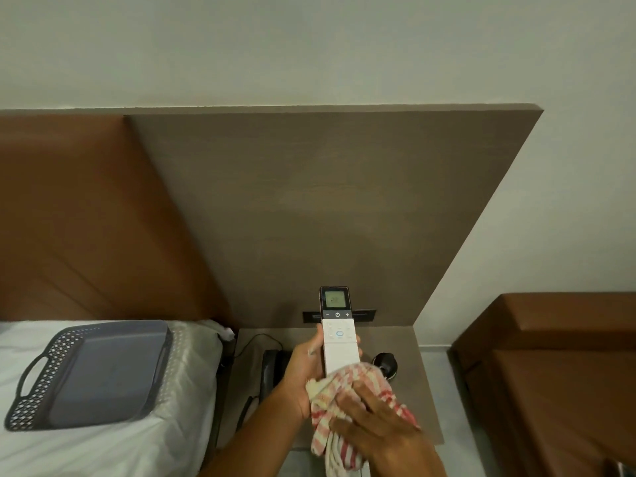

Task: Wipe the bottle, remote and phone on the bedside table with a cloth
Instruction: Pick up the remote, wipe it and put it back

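My left hand [303, 373] holds a white remote [339, 333] upright above the bedside table [413, 380]; its dark top end has a small lit screen. My right hand [375, 418] presses a red-and-cream striped cloth [344, 401] against the remote's lower end, which the cloth hides. A dark phone [273, 368] lies on the table just left of my left hand, partly hidden by my wrist. The bottle's dark round cap [385, 364] shows from above on the table, right of the remote.
A black cable [256, 340] runs across the table's back left. A socket strip [364, 315] sits in the wooden panel behind. On the bed at left rests a grey perforated tray [96, 373]. A brown upholstered seat [557, 373] stands at right.
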A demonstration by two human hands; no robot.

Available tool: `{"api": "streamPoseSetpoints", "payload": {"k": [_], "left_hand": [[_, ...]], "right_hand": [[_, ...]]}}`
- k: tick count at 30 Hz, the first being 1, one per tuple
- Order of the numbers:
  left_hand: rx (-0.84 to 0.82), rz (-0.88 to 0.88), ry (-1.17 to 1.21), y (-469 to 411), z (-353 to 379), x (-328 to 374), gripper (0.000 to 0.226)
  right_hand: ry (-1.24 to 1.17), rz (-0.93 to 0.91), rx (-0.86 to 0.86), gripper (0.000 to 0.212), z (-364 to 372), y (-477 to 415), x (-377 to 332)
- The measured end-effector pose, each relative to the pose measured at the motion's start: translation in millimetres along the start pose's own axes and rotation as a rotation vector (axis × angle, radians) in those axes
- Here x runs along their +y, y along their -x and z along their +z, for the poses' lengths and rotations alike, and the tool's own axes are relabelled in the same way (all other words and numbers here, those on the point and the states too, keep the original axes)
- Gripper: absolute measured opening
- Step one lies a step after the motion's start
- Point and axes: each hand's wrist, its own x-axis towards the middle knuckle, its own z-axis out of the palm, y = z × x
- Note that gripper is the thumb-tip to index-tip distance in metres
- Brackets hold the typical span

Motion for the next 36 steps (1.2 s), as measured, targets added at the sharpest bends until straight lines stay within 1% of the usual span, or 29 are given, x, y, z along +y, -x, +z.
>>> {"api": "streamPoseSetpoints", "payload": {"k": [1, 2, 3, 4, 5, 6, 7, 8, 9, 10, 11, 13, 14, 17, 19, 21, 23, 28, 31, 36], "left_hand": [[0.013, -0.007, 0.019, -6, -4, -2, 0.060], [0.063, -0.005, 0.015, -15, -6, -3, 0.061], [0.104, -0.006, -0.004, -24, -11, -6, 0.062], [0.167, -0.008, -0.055, -35, -18, -10, 0.063], [0.212, -0.008, -0.073, -45, -26, -14, 0.063], [0.269, 0.002, -0.090, -54, -34, -18, 0.060], [0.318, 0.001, -0.123, -65, -46, -24, 0.055], [0.366, -0.004, -0.179, -73, -56, -29, 0.048], [0.421, -0.015, -0.241, -84, -68, -35, 0.043], [0.480, -0.025, -0.313, -97, -81, -42, 0.038], [0.541, -0.029, -0.372, -111, -94, -50, 0.034], [0.623, -0.046, -0.439, -136, -118, -65, 0.028], [0.652, -0.054, -0.455, -153, -132, -74, 0.027], [0.713, -0.085, -0.479, -204, -177, -102, 0.028], [0.738, -0.081, -0.465, -234, -202, -117, 0.028], [0.767, -0.075, -0.457, -261, -228, -133, 0.026], [0.813, -0.070, -0.459, -281, -248, -144, 0.025], [0.855, -0.025, -0.554, -315, -280, -163, 0.029], [0.864, -0.020, -0.563, -326, -283, -168, 0.027], [0.891, -0.009, -0.554, -334, -286, -171, 0.021]], "right_hand": [[-0.218, 0.115, -0.054, 0.062, 11, 5, -2], [-0.392, 0.194, 0.018, 0.063, 3, 5, 0], [-0.260, 0.195, 0.077, 0.082, -6, 10, 16], [-0.347, 0.250, -0.070, 0.055, 3, 15, 28], [-0.325, 0.475, -0.019, 0.042, -7, 16, 40], [-0.357, 0.535, 0.069, 0.031, -7, 21, 54], [-0.404, 0.578, 0.075, 0.026, -7, 17, 74], [-0.563, 0.743, 0.210, 0.018, -1, 23, 92], [-0.627, 0.844, 0.330, 0.013, 16, 37, 104], [-0.576, 0.964, 0.344, 0.020, 30, 41, 125], [-0.569, 1.043, 0.340, 0.024, 52, 51, 149], [-0.632, 1.282, 0.435, 0.016, 92, 61, 203], [-0.694, 1.336, 0.421, 0.019, 110, 68, 225], [-0.679, 1.381, 0.520, 0.019, 164, 87, 260], [-0.710, 1.412, 0.570, 0.022, 195, 97, 274], [-0.759, 1.460, 0.586, 0.025, 222, 101, 289], [-0.757, 1.472, 0.617, 0.023, 242, 105, 298], [-0.799, 1.541, 0.698, 0.027, 263, 105, 309], [-0.800, 1.596, 0.686, 0.023, 265, 107, 314], [-0.940, 1.593, 0.649, 0.013, 252, 103, 312]]}}
